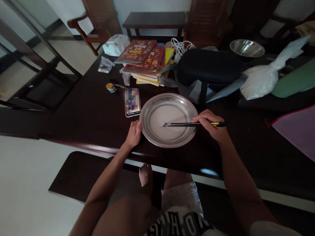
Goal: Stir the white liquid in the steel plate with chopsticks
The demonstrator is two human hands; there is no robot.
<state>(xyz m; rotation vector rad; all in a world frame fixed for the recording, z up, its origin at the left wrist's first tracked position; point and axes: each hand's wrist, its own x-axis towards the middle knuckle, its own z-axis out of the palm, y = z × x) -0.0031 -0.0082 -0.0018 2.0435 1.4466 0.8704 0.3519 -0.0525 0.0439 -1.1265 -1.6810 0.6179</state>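
A round steel plate (150, 101) with a pale white film in it lies on the dark wooden table (93, 114) in front of me. My left hand (134, 133) rests on the table against the plate's left rim. My right hand (210, 126) holds a pair of black chopsticks (187, 124) level over the plate, tips pointing left near the plate's middle.
A phone (132, 102) lies just left of the plate, a small yellow-lidded jar (111, 87) beyond it. Behind stand a stack of books (145, 59), a black case (209, 67), plastic bags (261, 78), a steel bowl (247, 48). A bench (81, 173) sits below the table edge.
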